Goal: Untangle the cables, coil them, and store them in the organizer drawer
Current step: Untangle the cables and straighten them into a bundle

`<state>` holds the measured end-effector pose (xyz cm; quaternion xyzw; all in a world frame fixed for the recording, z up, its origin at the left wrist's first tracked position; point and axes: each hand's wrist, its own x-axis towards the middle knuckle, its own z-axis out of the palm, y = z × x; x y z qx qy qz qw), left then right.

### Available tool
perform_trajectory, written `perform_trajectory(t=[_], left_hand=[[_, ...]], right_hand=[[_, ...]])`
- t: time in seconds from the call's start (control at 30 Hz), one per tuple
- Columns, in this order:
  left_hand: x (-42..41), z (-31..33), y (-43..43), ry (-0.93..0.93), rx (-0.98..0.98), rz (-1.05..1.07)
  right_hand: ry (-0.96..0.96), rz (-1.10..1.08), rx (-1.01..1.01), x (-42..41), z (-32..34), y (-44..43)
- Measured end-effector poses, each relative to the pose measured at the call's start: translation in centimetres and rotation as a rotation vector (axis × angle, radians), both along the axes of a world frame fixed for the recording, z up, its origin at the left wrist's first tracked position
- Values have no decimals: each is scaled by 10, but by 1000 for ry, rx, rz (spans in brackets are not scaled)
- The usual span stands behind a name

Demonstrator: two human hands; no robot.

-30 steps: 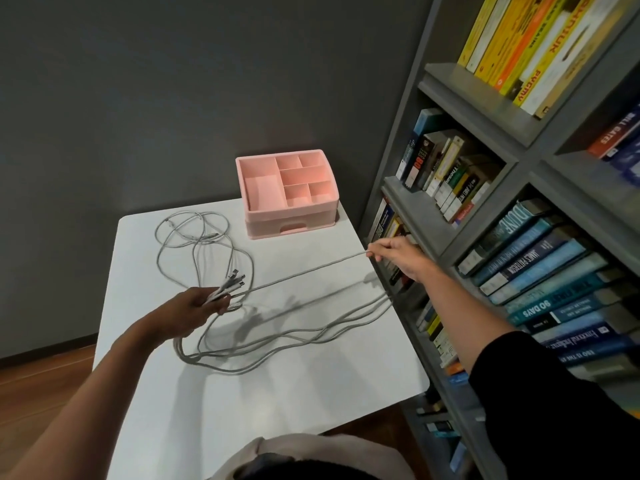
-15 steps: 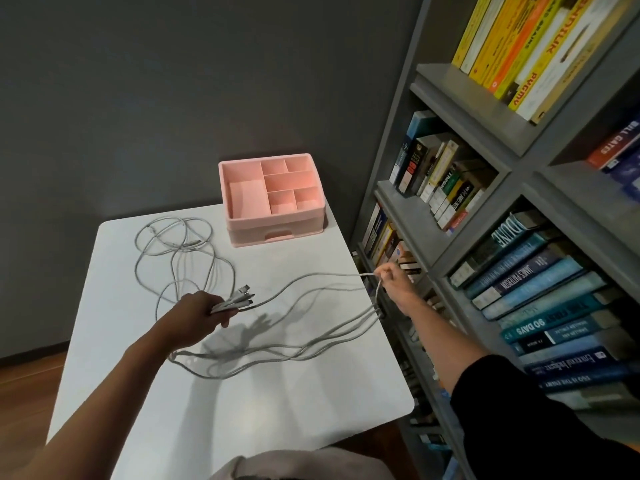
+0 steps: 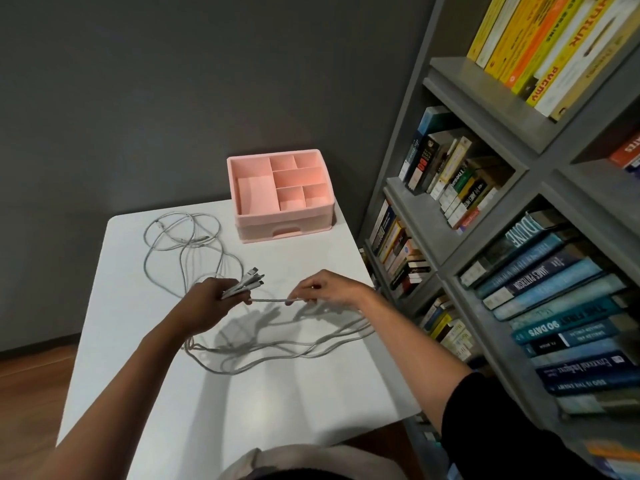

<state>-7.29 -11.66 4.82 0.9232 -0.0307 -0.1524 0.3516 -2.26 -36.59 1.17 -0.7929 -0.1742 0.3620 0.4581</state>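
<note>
Grey cables (image 3: pixel 277 351) lie in long loops on the white table (image 3: pixel 263 403), with a second tangle of loops (image 3: pixel 180 233) at the back left. My left hand (image 3: pixel 211 299) is closed on a bundle of cable plug ends (image 3: pixel 247 280) that stick out up and to the right. My right hand (image 3: pixel 329 289) pinches one cable (image 3: pixel 270 300) that runs in a short, straight stretch from my left hand. A pink organizer (image 3: pixel 284 220) with open top compartments and a closed drawer in its front stands at the table's back edge.
A grey bookshelf (image 3: pixel 485 244) packed with books stands close along the table's right side. A dark grey wall (image 3: pixel 173 98) is behind the table. Wooden floor (image 3: pixel 31 375) shows at the left. Some cable loops reach the table's right edge.
My right hand has come in from the table's right edge, near the bookshelf, to close beside my left hand, and the cable stretch between them is now short. My left hand kept the plug ends.
</note>
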Motion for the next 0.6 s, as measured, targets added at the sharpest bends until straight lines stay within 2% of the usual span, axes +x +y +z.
perform_trajectory(t=[0.1, 0.2, 0.3, 0.37, 0.5, 0.6], left_hand=[[-7, -2, 13, -43, 24, 13], [-14, 3, 34, -68, 61, 93], [-24, 6, 65, -20, 135, 184], [-32, 6, 84, 19, 187, 231], [-43, 4, 100, 29, 233, 262], [-49, 5, 99, -6, 191, 276]], right_hand=[[-3, 70, -147, -2, -5, -8], [-18, 91, -429, -7, -17, -23], [-214, 107, -825, -12, -36, -40], [-344, 126, -1008, -16, -45, -43], [-402, 28, -1032, -23, -48, -39], [-354, -62, -926, -26, -43, -13]])
